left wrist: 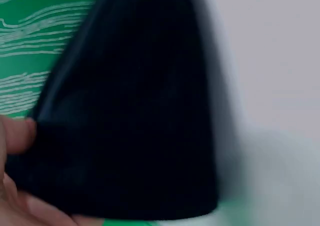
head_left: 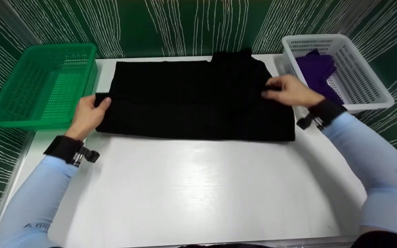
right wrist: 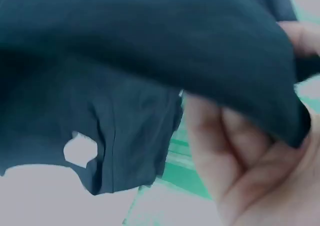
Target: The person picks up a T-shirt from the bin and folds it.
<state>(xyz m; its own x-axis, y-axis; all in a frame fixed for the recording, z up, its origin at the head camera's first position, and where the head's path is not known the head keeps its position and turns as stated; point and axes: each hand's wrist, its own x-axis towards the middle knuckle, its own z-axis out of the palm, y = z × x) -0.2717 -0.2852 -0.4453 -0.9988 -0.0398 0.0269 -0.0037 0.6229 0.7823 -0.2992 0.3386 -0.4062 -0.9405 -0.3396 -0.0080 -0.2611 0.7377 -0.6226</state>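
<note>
A black shirt (head_left: 188, 103) lies spread and partly folded over along its length on the white table, a sleeve-like piece sticking out at its far right. At its left end, my left hand (head_left: 90, 112) pinches the edge between thumb and fingers. My right hand (head_left: 289, 90) grips the cloth near the right end, thumb and fingers together. In the left wrist view, the black cloth (left wrist: 135, 111) hangs blurred from the fingers. The right wrist view has a lifted fold of the shirt (right wrist: 165, 41) across the fingers, with more cloth below it.
To the left stands a green plastic basket (head_left: 93, 74) with nothing visible inside. A white basket (head_left: 367, 108) at the right holds a purple cloth (head_left: 317, 74). The white table (head_left: 198, 193) stretches toward me in front of the shirt. Behind it rises a green wall with white streaks.
</note>
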